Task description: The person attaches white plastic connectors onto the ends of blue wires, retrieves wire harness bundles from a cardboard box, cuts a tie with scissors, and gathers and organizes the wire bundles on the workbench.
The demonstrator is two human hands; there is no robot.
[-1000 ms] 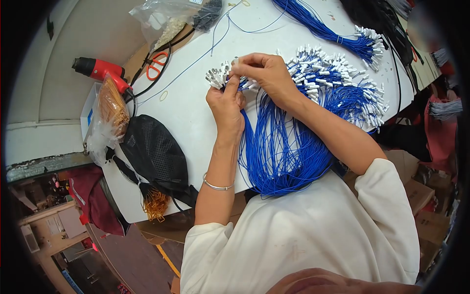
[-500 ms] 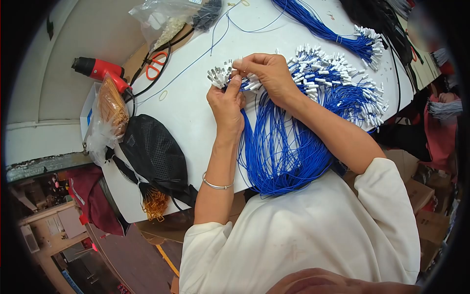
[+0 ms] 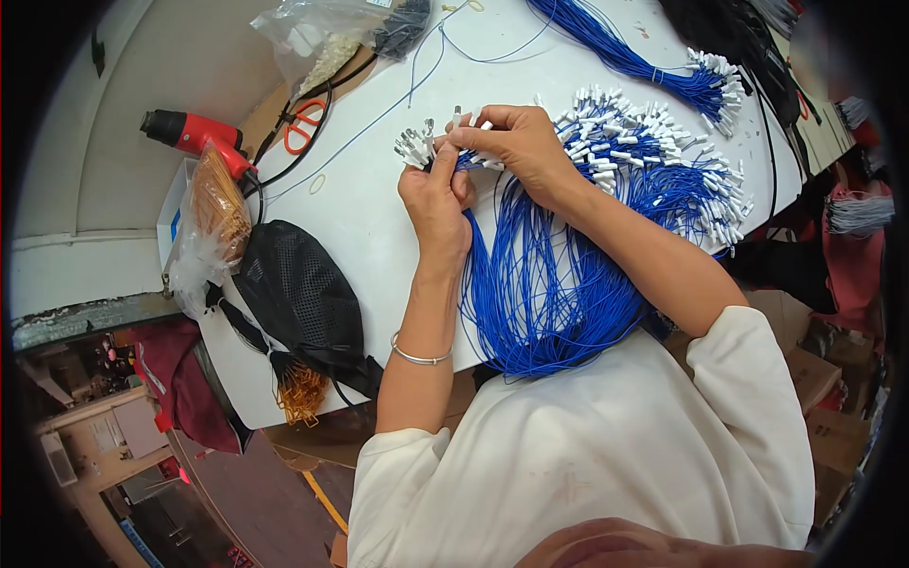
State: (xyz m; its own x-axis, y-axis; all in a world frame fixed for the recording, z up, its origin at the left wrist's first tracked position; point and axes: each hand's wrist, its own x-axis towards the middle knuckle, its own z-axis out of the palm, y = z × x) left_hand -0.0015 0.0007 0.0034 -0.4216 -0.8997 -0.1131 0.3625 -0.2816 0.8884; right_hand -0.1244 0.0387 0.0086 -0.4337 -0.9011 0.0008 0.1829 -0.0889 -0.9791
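Note:
My left hand (image 3: pixel 437 201) is closed round a bunch of blue wires, whose white sleeves and metal ends (image 3: pixel 414 147) fan out above the fingers. My right hand (image 3: pixel 519 147) pinches at one wire end beside the left thumb; a metal tip shows just above its fingertips. Long blue wires (image 3: pixel 549 303) hang in loops from the bunch down to the table edge by my shirt. Right of my right hand lies a big pile of blue wires with white sleeves (image 3: pixel 653 142), partly under my right forearm.
A tied blue wire bundle (image 3: pixel 615 52) lies at the back right. On the left are a red heat gun (image 3: pixel 194 133), orange-handled scissors (image 3: pixel 303 126), a bag of brown strips (image 3: pixel 220 204) and a black mesh bag (image 3: pixel 303 289). Clear bags (image 3: pixel 327 38) sit at the back.
My right fingertips have moved slightly down and in toward the left thumb. The wire ends in my left hand have shifted a little. At the far right, a co-worker's hand has come into view.

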